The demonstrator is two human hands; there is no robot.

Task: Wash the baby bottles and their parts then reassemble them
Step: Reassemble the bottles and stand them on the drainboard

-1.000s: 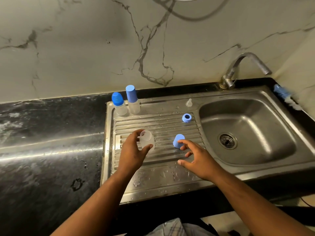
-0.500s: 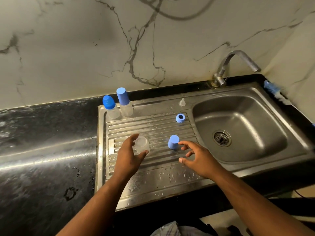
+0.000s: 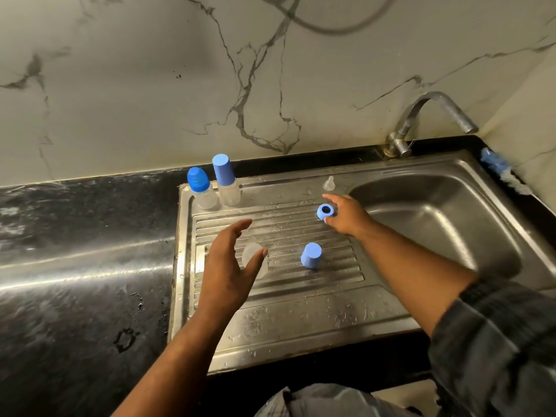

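- The clear bottle body [image 3: 251, 255] sits on the ribbed drainboard [image 3: 301, 311], partly hidden behind the left hand [image 3: 228, 266]. That hand's grip is apart, with the fingers straight and spread and nothing held.
- The right hand [image 3: 349, 216] is at the blue screw ring [image 3: 325, 210], thumb against its near edge and forefinger arched over the far side. I can't tell if that grip has actually clamped on it.
- Handling-wise, I'd guess it's all light, stiff plastic and slick with water (droplets everywhere). So pinch the ring across its outer rim and wrap the bottle round its middle.
- The clear teat [image 3: 329, 183] near the back looks soft and floppy, so I'd take it by the base.
- The blue cap [image 3: 311, 255] stands between the hands, and two capped bottles [image 3: 225, 176] wait at the back left corner.
- Around it: a wet steel sink [image 3: 481, 236] with a tap [image 3: 421, 115], a glossy black surface [image 3: 75, 251], a marble-look wall [image 3: 120, 85], and a blue brush [image 3: 496, 167] at the far right.
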